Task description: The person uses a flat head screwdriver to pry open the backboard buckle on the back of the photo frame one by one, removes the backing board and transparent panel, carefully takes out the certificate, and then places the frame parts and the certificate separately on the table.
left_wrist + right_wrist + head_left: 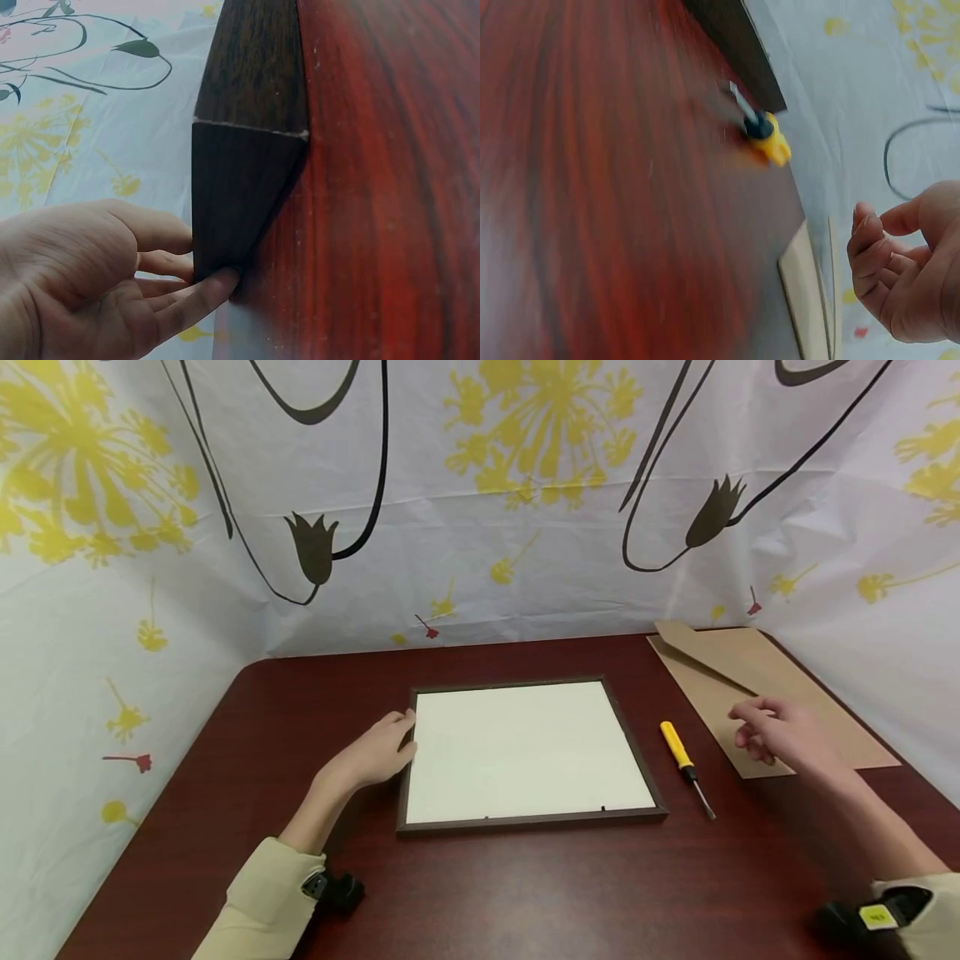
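Observation:
A dark wooden picture frame (534, 817) lies flat on the table, with a white panel (525, 752) inside it and small dark tabs along its near edge. My left hand (382, 747) touches the frame's left side, thumb and fingers fairly straight. In the left wrist view, the fingertips (225, 279) lie against the dark frame side (240, 195) down close to the table. Over the brown board (825, 710) at the right hovers my right hand (783, 733), its fingers loosely curled and holding nothing. Between frame and board lies a screwdriver (677, 747) with a yellow handle.
The reddish-brown table (510, 893) has its back edge against a white patterned sheet (480, 568), which also hangs at both sides. A raised brown flap (705, 653) stands up from the board at the back right.

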The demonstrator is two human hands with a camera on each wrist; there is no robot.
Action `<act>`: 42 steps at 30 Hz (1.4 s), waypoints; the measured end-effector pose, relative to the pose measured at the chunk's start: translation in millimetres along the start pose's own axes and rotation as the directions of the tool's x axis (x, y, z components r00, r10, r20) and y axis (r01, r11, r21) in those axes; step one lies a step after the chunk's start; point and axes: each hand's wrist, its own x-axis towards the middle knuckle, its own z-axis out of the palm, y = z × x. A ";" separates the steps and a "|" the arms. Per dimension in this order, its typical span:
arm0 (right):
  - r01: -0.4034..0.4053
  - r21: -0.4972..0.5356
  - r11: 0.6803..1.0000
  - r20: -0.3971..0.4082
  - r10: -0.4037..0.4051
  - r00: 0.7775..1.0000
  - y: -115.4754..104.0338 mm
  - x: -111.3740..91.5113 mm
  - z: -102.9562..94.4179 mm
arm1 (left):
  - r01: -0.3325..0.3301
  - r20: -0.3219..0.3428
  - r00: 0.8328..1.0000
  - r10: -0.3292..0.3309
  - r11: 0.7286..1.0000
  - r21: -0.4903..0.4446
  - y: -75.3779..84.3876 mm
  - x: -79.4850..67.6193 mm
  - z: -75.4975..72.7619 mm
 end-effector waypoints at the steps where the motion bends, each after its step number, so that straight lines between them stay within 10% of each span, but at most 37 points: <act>1: 0.014 -0.013 1.000 0.004 -0.014 1.000 -4.8 1.3 3.4 | 0.001 0.002 1.000 -0.001 1.000 0.000 0.2 -0.3 -0.3; 16: 0.175 -0.020 0.984 0.081 -0.173 0.982 -45.2 31.6 51.0 | -0.007 0.043 0.999 0.009 0.999 -0.039 0.7 -4.3 -5.2; 24: 0.269 -0.080 0.960 0.109 -0.260 0.959 -61.1 44.2 65.9 | -0.076 -0.046 0.996 0.071 0.991 -0.107 -12.7 1.3 1.7; 42: 0.295 -0.251 0.922 0.322 -0.208 0.924 -69.9 56.2 89.5 | -0.025 0.025 0.999 0.028 0.994 -0.108 -8.4 1.9 -1.9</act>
